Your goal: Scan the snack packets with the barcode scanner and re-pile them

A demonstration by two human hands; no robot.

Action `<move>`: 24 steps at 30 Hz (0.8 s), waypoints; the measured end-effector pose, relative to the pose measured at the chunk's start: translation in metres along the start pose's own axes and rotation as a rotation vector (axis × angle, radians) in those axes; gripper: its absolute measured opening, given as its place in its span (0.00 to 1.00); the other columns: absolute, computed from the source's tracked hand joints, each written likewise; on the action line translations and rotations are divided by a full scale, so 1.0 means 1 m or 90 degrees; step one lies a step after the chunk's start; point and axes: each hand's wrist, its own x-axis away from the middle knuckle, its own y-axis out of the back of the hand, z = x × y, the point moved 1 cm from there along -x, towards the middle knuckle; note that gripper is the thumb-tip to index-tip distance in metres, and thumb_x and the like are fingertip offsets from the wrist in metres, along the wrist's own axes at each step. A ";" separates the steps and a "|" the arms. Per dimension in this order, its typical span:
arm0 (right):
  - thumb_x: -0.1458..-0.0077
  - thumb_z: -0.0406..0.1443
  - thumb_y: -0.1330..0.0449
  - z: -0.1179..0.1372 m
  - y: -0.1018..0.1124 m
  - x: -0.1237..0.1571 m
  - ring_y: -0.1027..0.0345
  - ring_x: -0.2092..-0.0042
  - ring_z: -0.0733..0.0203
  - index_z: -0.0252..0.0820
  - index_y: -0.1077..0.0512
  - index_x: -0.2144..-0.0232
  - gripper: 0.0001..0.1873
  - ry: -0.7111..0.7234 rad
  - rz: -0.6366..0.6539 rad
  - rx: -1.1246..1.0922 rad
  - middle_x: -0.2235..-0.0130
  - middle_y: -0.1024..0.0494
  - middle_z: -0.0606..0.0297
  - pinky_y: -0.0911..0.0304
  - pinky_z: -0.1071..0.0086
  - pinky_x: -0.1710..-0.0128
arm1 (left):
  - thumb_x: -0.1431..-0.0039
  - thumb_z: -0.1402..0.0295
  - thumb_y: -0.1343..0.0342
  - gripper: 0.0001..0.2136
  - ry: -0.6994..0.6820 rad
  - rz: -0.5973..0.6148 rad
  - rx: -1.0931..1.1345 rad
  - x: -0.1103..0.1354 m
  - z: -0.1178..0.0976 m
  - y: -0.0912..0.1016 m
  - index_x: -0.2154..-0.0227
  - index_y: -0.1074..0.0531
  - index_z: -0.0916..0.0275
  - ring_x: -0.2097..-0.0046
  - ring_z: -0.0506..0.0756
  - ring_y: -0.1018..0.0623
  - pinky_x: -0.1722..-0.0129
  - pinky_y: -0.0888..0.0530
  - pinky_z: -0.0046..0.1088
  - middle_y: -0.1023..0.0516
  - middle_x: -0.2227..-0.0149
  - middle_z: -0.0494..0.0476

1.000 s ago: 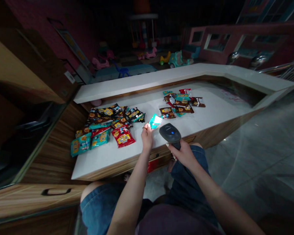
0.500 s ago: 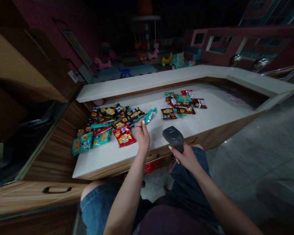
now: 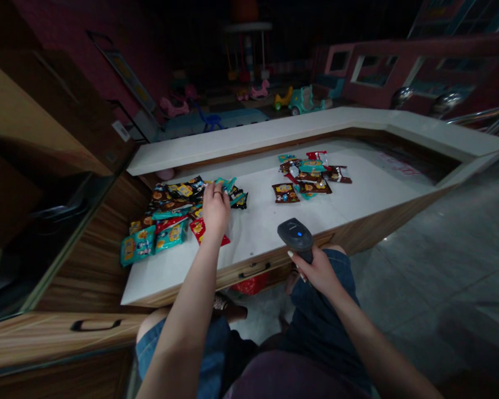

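My left hand [image 3: 215, 210] reaches over the left pile of snack packets [image 3: 178, 213] on the white counter [image 3: 266, 221]. Its fingertips touch a teal packet [image 3: 227, 183] lying at the pile's far right edge; whether they still pinch it is unclear. My right hand [image 3: 316, 269] is closed round the handle of a dark barcode scanner [image 3: 295, 235] with a small blue light, held at the counter's front edge. A second, smaller pile of packets [image 3: 310, 173] lies further right on the counter.
A raised white ledge [image 3: 299, 130] borders the counter's far side. Wooden cabinets and a drawer with a black handle [image 3: 93, 325] stand at the left. A drawer handle [image 3: 253, 270] sits under the counter. Ride-on toys [image 3: 301, 100] stand in the dark background. Grey floor lies right.
My left hand carried the teal packet from in front of the scanner leftward to the left pile. The scanner dropped slightly and stayed in my right hand.
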 end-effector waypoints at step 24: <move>0.46 0.49 0.37 -0.012 0.014 -0.002 0.34 0.83 0.58 0.45 0.30 0.65 0.15 -0.017 -0.020 -0.002 0.85 0.32 0.73 0.41 0.69 0.81 | 0.27 0.71 0.52 0.16 -0.046 0.269 0.226 0.031 -0.083 -0.121 0.45 0.22 0.60 0.38 0.58 0.23 0.33 0.30 0.39 0.21 0.40 0.63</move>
